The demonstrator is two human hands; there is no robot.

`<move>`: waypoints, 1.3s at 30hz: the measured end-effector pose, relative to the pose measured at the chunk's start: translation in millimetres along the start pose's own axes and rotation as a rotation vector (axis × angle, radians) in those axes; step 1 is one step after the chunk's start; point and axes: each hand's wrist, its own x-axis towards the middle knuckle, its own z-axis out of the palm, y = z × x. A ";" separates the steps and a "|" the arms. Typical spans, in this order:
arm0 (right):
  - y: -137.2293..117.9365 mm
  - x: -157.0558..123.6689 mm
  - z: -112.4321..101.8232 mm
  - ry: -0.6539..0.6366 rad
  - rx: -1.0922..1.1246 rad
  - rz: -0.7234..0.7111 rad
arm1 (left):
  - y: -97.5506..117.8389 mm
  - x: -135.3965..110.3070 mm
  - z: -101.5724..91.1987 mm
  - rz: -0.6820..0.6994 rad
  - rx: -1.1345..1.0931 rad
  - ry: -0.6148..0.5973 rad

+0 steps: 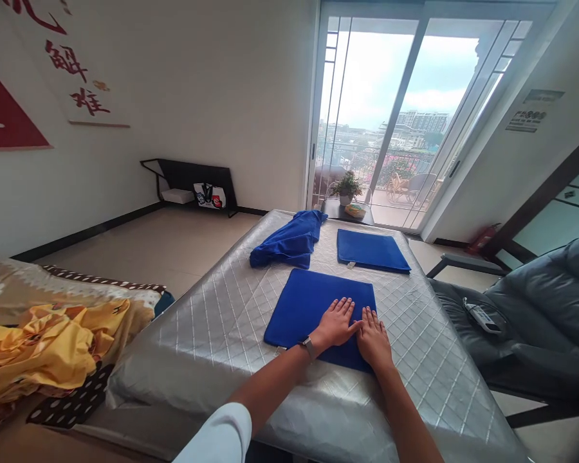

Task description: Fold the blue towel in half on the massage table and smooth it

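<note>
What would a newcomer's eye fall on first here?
Probably the near blue square, the left hand and right hand flat on it, against the silver cover. Beyond lie a crumpled blue cloth and a flat blue piece. The bright glass door at the back and yellow fabric at lower left stand out.

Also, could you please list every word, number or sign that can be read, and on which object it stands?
"解难": wall scroll; the writing above is cut off.
Red banner: cut off, unreadable.
Notice, right wall: too blurred.
Bag: print too small.
White tags on folded blue cloths: too small.
</note>
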 end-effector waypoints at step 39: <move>11.8 109.3 0.0 0.068 0.131 0.007 | -104.9 -57.2 -38.3 -0.460 0.144 -0.016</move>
